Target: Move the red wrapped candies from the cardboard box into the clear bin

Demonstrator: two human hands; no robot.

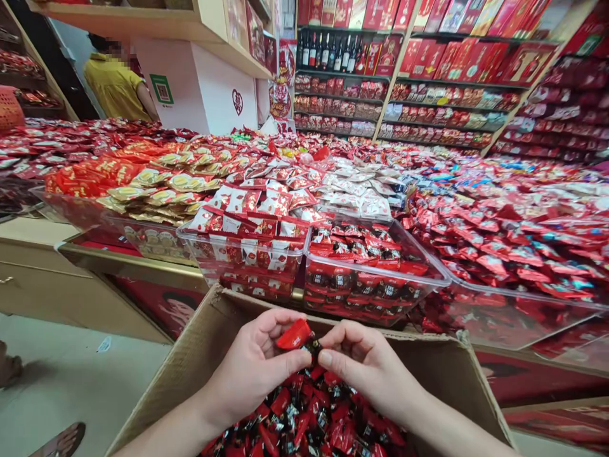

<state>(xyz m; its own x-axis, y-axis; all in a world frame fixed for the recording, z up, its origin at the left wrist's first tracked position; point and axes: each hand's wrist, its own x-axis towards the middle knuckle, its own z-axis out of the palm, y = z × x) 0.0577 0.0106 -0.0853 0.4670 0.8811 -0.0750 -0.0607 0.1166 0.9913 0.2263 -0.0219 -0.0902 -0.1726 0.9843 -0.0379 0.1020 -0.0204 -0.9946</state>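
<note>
Above an open cardboard box (457, 374), my left hand (266, 355) pinches a small red-and-black wrapped packet (295, 335) between thumb and fingers. The fingertips of my right hand (356, 355) grip the same packet at its dark right end. Many similar red and black packets (309, 419) lie loose in the box below both hands. Just beyond the box stands a clear plastic bin (371, 273) with matching packets in stacked rows. To its left, another clear bin (247, 254) holds red-and-white packets.
More packets in heaps (504, 235) cover the display to the right and behind. Gold packets (162, 184) lie at the left. Shelves (347, 76) with bottles and red boxes stand at the back. A person in a yellow top (111, 86) is at the back left; a sandalled foot (64, 441) shows lower left.
</note>
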